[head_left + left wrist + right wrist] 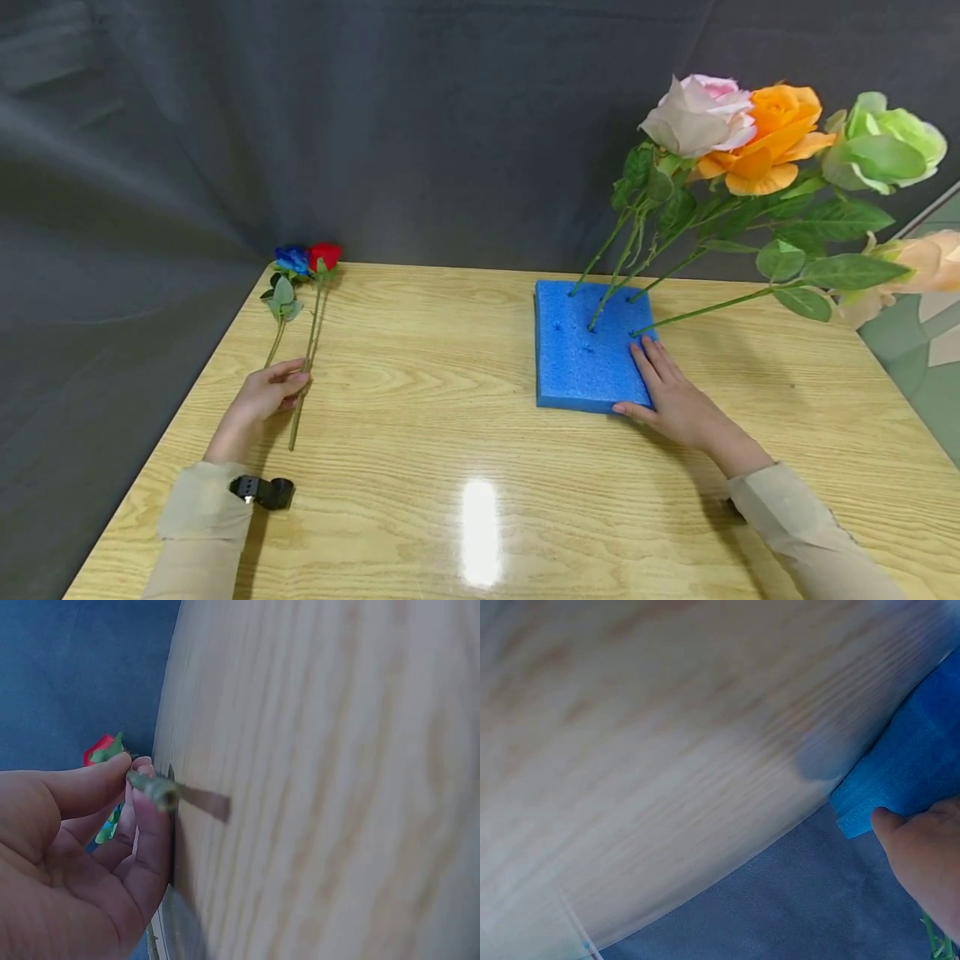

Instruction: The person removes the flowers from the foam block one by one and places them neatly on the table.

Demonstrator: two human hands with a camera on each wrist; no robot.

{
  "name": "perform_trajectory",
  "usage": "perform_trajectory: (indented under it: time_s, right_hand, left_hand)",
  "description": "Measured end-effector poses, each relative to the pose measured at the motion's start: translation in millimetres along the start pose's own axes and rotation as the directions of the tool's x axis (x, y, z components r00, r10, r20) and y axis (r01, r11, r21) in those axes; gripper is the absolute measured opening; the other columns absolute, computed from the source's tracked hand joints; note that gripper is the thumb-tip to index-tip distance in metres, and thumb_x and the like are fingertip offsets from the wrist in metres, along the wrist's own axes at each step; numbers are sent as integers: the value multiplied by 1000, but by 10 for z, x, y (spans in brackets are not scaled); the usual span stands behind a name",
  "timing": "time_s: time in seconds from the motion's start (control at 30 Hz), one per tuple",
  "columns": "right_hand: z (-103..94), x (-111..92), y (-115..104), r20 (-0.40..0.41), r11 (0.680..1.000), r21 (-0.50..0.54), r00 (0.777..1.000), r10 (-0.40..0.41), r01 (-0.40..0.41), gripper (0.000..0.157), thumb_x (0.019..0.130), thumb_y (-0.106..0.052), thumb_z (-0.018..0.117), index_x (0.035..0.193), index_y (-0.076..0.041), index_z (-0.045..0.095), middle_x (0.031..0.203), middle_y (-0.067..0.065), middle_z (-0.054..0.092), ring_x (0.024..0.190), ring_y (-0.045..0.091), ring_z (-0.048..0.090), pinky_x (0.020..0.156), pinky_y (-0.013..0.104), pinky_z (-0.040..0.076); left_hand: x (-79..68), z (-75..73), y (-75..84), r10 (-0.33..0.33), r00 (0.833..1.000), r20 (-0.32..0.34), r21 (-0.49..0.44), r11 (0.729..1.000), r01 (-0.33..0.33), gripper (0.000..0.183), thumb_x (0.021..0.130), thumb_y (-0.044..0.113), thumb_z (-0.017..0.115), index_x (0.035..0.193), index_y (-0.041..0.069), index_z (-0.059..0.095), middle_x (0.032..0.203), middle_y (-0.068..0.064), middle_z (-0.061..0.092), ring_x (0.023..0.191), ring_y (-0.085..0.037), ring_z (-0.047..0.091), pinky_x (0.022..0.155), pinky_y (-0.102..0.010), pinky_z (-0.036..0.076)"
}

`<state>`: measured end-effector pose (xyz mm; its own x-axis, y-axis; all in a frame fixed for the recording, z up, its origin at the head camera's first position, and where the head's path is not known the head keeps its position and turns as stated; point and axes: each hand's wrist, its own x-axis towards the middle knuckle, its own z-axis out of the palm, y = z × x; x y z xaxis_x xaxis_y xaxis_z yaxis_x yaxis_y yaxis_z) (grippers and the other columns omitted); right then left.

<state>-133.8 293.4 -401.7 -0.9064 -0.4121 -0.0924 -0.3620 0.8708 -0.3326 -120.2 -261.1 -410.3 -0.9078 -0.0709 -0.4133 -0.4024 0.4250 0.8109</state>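
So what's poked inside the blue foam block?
Four green flower stems go into the top of the blue foam block. The foam covers their bottom ends, so how deep they reach can't be seen.

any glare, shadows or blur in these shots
Head view: bright white glare on the near part of the table; left wrist view: the near end of the flower stem looks out of focus, its shadow on the wood; right wrist view: blurred wood grain, table edge bowed.
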Motion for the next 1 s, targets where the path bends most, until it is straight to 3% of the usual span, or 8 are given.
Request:
perform_trajectory:
  time_s: [0.2, 0.33, 0.53, 0.73, 1.0]
  right_hand:
    - [2, 0, -5, 4, 1000, -1, 1000, 4, -4, 97, 91, -54, 56, 152, 3, 6, 158, 28, 0, 147, 44, 0, 111, 66, 21]
    - [6, 0, -6, 5, 1000, 1, 1000, 4, -4, 98, 91, -54, 56, 152, 3, 6, 158, 29, 0, 146, 44, 0, 111, 65, 21]
    - [10, 6, 5, 1, 1000, -6, 1000, 1, -1, 97, 91, -54, 56, 152, 4, 7, 158, 29, 1, 146, 45, 1, 112, 65, 21]
    - [-3, 5, 11, 0, 1000, -7, 1000, 8, -8, 97, 91, -52, 57, 152, 4, 7, 158, 29, 0, 146, 45, 0, 112, 66, 20]
    - [-6, 5, 6, 5, 1000, -2, 1000, 9, -9, 96, 91, -52, 56, 152, 4, 6, 158, 28, -1, 146, 44, 0, 112, 66, 20]
  left_hand:
    - [17, -8, -14, -12, 1000, -9, 42, 999, 12, 54, 102, 23, 45, 148, 0, 29, 134, -25, 47, 79, 10, 51, 71, -12, 50]
    - [19, -24, -12, -6, 1000, -24, 79, 997, 8, 52, 102, 21, 45, 147, -2, 30, 138, -32, 42, 76, 11, 50, 70, -12, 50]
    - [28, -63, -21, 11, 999, -39, 94, 996, -7, 52, 102, 20, 45, 146, -3, 32, 134, -30, 48, 74, 11, 51, 67, -14, 49]
    - [46, -88, -18, 30, 998, -51, 117, 993, -24, 51, 101, 20, 46, 145, -4, 35, 120, -19, 62, 74, 8, 53, 67, -15, 49]
    - [39, -48, 4, 71, 993, -96, 205, 977, -51, 46, 100, 17, 49, 138, -8, 44, 127, -31, 56, 77, 5, 56, 67, -16, 50]
